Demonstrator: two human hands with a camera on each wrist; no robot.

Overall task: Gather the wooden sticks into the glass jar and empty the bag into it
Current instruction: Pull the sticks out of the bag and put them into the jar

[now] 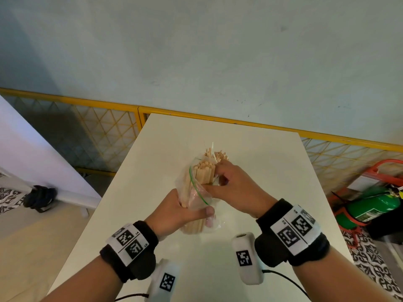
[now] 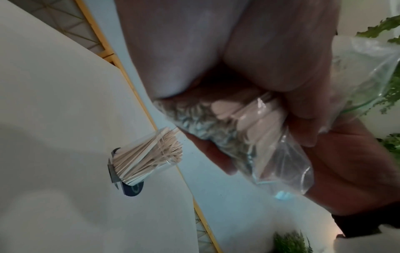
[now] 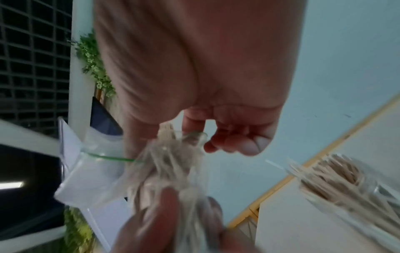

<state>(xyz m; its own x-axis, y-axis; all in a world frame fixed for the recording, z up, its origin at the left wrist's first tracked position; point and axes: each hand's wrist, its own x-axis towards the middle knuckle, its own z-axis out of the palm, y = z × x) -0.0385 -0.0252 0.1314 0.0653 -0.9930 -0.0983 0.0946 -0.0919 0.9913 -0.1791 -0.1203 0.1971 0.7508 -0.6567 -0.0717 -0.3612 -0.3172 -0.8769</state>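
Observation:
A clear zip bag with a green seal line is packed with flat wooden sticks and held tilted above the white table. My left hand grips the bag's lower half, thumb across the front. My right hand pinches the bag's open mouth, where the stick ends poke out. Just behind the bag stands the glass jar, holding several thin sticks and mostly hidden by my right hand. The left wrist view shows the jar upright; the right wrist view shows the jar near the bag.
The jar stands on a dark round piece. A yellow-framed mesh fence runs behind the table's far edge. On the floor to the right lies a green cylinder in a red frame, and a dark bundle sits on the left.

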